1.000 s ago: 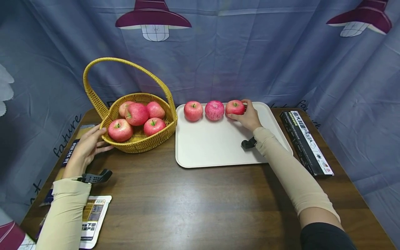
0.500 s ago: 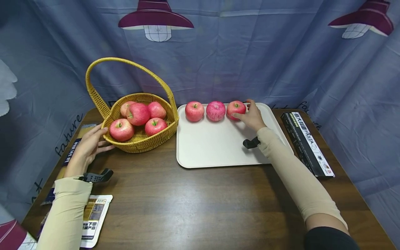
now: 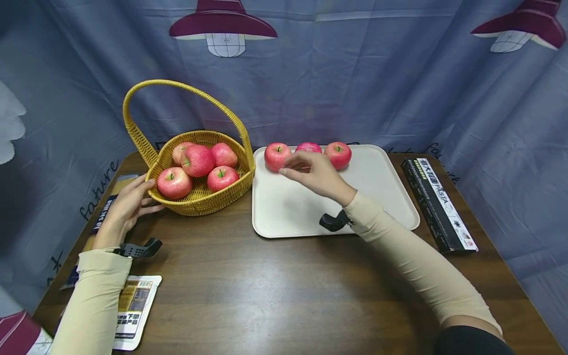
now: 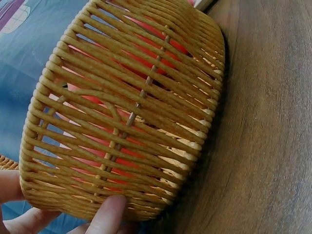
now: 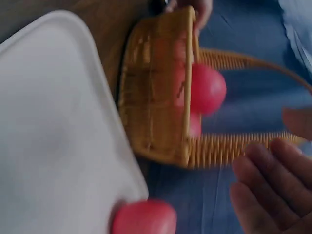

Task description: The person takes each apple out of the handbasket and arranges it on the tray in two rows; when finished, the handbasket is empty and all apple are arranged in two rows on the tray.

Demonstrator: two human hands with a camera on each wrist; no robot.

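A yellow wicker basket with a tall arched handle holds several red apples. My left hand grips its left end; in the left wrist view the thumb presses the woven side while other fingers curl at the rim. Above a cream tray, my right hand is in the air with relaxed fingers and holds nothing. Along the tray's far edge sit three apples: a left one, a middle one partly hidden by that hand, and a right one.
To the right of the tray lies a black pasta box. A white-edged food packet rests at the front left, beside the left sleeve. The wooden table ends at a blue curtain behind the basket and tray.
My right hand has let go of the right apple, leaving it on the tray, and has swung left toward the basket. The left hand keeps its place on the basket.
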